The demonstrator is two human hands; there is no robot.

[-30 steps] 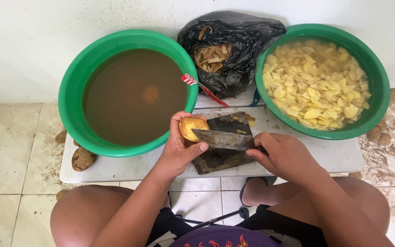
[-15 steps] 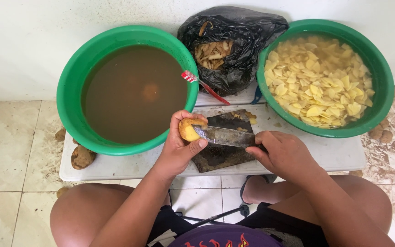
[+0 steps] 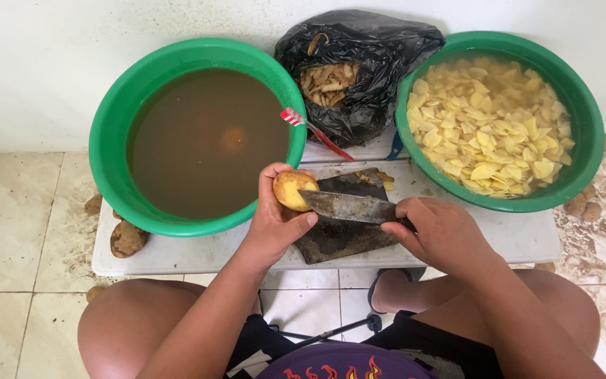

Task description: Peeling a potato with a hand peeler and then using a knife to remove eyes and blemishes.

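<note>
Over the dark board (image 3: 341,235) on the low white table (image 3: 520,242), peeling is underway: the left hand (image 3: 275,224) curls closed around a half-peeled potato (image 3: 293,189), while the right hand (image 3: 440,235), at three o'clock from it, grips a knife (image 3: 348,205) whose blade touches the potato. The next stroke likely needs the potato turned. Farther off, at twelve o'clock, sits a bag of peels (image 3: 352,77).

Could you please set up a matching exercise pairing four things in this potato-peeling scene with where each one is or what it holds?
Things:
1. potato
2. knife
3. left basin
4. black bag

Places or states:
A. full of murky brown water
B. held in the left hand
C. between the two green basins, holding peelings
D. held in the right hand

Pairs: 1-B, 2-D, 3-A, 4-C
</note>
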